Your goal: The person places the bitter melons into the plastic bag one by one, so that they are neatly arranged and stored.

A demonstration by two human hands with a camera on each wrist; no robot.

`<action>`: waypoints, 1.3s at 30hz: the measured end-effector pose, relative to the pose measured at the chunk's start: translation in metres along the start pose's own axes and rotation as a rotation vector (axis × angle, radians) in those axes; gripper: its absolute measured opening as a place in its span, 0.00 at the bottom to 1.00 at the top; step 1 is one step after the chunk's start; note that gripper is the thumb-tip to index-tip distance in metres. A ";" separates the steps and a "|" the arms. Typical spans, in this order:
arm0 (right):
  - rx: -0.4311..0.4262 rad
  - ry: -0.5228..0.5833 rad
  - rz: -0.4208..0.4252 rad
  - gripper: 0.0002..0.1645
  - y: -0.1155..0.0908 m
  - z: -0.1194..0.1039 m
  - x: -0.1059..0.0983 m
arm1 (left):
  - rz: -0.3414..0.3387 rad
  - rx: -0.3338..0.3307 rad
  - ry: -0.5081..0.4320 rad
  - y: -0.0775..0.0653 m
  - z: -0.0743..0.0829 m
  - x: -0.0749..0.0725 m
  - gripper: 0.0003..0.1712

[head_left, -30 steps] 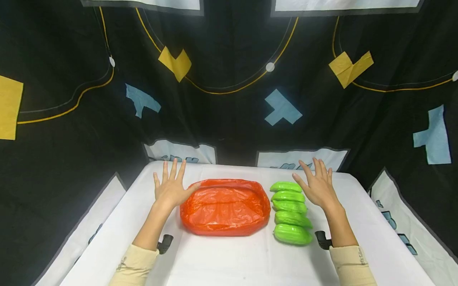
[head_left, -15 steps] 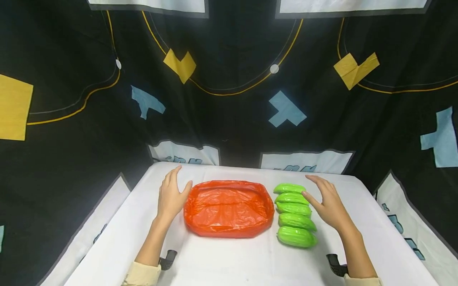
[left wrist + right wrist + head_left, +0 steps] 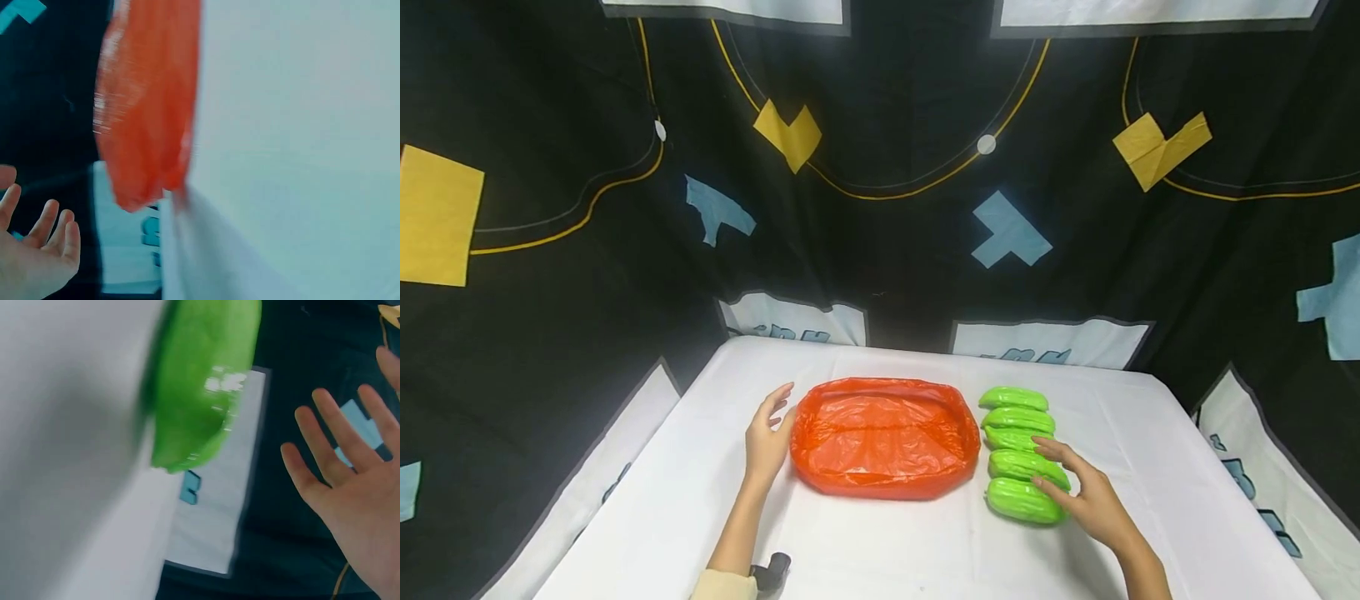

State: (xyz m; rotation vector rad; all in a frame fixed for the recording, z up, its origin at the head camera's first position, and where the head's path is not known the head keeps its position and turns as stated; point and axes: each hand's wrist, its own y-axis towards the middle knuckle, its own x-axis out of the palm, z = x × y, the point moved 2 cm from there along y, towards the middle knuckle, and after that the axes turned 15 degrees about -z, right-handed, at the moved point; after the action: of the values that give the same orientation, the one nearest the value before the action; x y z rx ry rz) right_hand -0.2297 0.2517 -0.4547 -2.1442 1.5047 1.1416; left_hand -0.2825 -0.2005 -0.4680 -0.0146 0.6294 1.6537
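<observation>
A red plastic bag (image 3: 886, 442) lies on the white table in a rounded oblong shape, its rim standing up. Just off its left edge, my left hand (image 3: 765, 446) has fingers loosely bent and nothing in them. To the right of the bag, several green ridged gourds (image 3: 1017, 418) form a column. My right hand (image 3: 1097, 502) hovers at the right ends of the two nearest ones, thumb and fingers apart. The left wrist view shows the bag (image 3: 150, 94) beside the spread left hand (image 3: 40, 259). In the right wrist view, one gourd (image 3: 203, 381) appears left of the right hand (image 3: 359, 494).
The white table (image 3: 880, 550) ends at a black curtain (image 3: 880, 258) behind it, decorated with yellow and blue patches. White printed panels (image 3: 1048, 346) hang along the curtain's lower part. A black wrist mount (image 3: 771, 572) sits on the left forearm.
Both hands have come down from a raised, spread pose. The left moved to the bag's left side; the right moved nearer to me, over the closest gourds. Bag and gourds lie as before.
</observation>
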 end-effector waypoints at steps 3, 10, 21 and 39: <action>0.002 0.049 -0.043 0.31 -0.003 0.007 0.010 | -0.124 -0.098 -0.041 -0.003 -0.015 0.003 0.25; 0.004 0.068 -0.095 0.30 -0.004 0.014 0.021 | -0.384 -0.172 -0.143 -0.004 -0.038 0.010 0.32; 0.011 0.048 -0.146 0.28 -0.003 0.018 0.028 | -0.401 -0.197 -0.067 -0.010 -0.057 0.015 0.32; -0.086 -0.092 -0.139 0.24 0.005 0.023 0.029 | -0.448 -0.151 -0.001 -0.014 -0.059 0.018 0.35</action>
State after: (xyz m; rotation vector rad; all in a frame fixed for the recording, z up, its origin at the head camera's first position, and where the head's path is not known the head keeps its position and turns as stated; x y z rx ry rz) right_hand -0.2399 0.2442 -0.4897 -2.1812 1.2675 1.2588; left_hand -0.2931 -0.2076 -0.5303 -0.2474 0.4588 1.2617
